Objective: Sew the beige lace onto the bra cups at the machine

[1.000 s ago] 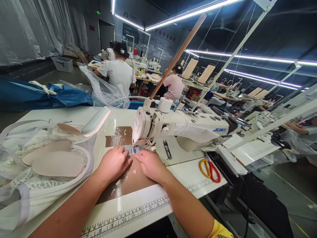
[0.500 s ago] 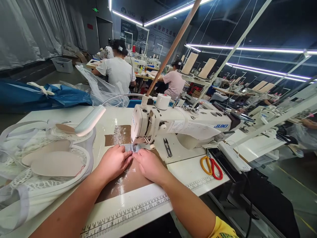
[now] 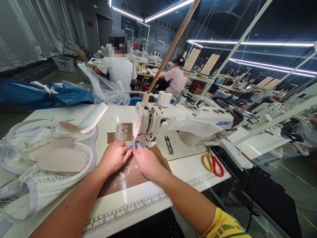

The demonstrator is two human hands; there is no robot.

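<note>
A white Juki sewing machine (image 3: 188, 124) stands on the white table (image 3: 183, 172). My left hand (image 3: 115, 157) and my right hand (image 3: 146, 162) lie side by side just in front of its needle, fingers curled and pinched together. Between the fingertips shows a small pale strip (image 3: 135, 144) at the presser foot; I cannot make out what it is. Both hands rest on a shiny brown taped patch (image 3: 123, 180) of the tabletop.
White lace pieces with beige pads (image 3: 54, 158) fill a plastic bag at the left. Small snips (image 3: 169, 145) and red-and-yellow scissors (image 3: 213, 163) lie right of the needle. A gooseneck lamp (image 3: 92, 117) hangs over the table. Two people sit at machines behind.
Both hands have crept a little forward toward the needle and drawn closer together. The view has shifted slightly; nothing else moved.
</note>
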